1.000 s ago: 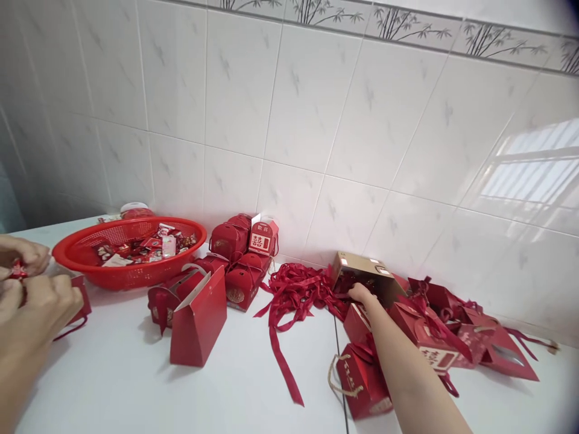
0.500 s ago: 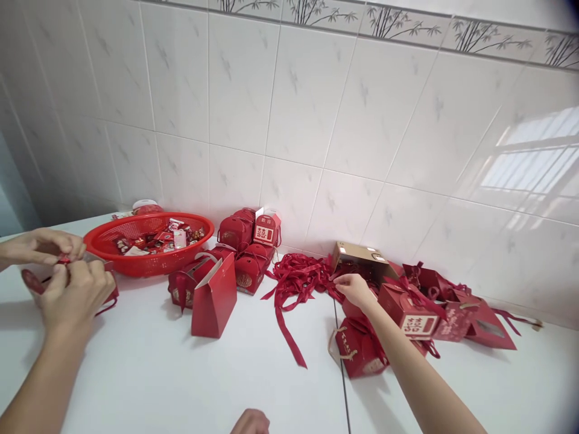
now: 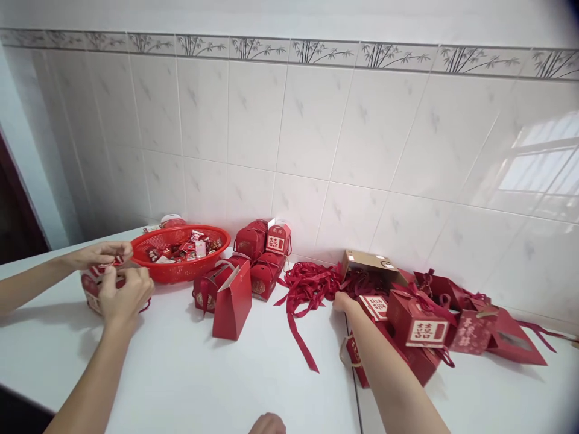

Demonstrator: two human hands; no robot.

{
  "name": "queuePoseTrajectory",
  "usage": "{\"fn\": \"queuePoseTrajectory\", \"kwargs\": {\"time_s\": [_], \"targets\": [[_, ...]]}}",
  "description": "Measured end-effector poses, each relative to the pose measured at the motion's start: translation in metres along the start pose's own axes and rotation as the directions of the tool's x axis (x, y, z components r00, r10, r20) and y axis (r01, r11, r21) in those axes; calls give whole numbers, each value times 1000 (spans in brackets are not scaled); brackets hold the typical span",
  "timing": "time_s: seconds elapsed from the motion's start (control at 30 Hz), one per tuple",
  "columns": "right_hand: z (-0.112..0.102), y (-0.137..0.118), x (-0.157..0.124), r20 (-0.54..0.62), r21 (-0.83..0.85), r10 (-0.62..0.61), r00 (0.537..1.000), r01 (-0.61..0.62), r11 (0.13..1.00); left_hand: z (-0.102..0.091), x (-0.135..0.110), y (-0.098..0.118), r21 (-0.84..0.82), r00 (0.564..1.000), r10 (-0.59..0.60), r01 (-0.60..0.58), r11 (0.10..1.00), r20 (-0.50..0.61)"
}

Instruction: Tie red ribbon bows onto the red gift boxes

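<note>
At the bottom edge, only the knuckles of my left hand (image 3: 268,424) show; they look curled, and whatever lies inside them is hidden. My right hand (image 3: 345,301) reaches forward to the right edge of a tangled pile of dark red ribbons (image 3: 312,282). Its fingers are turned away from view, so their grip is hidden. Just behind it stands an open cardboard box (image 3: 368,260) with more ribbon inside. Under and beside my right forearm lie red gift boxes (image 3: 418,313) with white labels and ribbon bows.
At left, another person's two hands (image 3: 120,283) work on a red gift box (image 3: 93,295). Near them stands a red plastic basket (image 3: 169,272) of wrapped sweets. A plain red box (image 3: 233,304) stands before several closed boxes (image 3: 266,271). A seam crosses the white table (image 3: 181,374).
The view has shifted, so the table things appear farther right. My right hand has turned at the ribbon pile, hiding its fingers. The other person's hands remain at their box.
</note>
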State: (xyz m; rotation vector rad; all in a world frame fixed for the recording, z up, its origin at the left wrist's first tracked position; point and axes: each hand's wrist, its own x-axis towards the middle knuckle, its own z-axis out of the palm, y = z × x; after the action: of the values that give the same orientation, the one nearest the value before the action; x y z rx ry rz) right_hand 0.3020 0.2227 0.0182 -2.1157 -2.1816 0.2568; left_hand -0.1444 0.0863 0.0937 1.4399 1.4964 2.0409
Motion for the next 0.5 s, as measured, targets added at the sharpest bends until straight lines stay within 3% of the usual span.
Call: {"fn": "queuePoseTrajectory", "kwargs": {"time_s": [0.13,0.3,0.4,0.5], "targets": [[2,-1,-3,109,-36,7,994,-3,999,3,3,5,-35,998,-31,33,999,50],[-5,0,-35,26,-18,-140,990,140,990,16,-11,19,-31,986,-76,82,996,151],[-11,0,-68,-81,50,-285,955,289,956,37,-60,24,-3,961,-110,115,993,254],[-16,-1,-100,-190,145,-402,896,431,891,64,-140,23,29,917,-151,151,988,369]]}}
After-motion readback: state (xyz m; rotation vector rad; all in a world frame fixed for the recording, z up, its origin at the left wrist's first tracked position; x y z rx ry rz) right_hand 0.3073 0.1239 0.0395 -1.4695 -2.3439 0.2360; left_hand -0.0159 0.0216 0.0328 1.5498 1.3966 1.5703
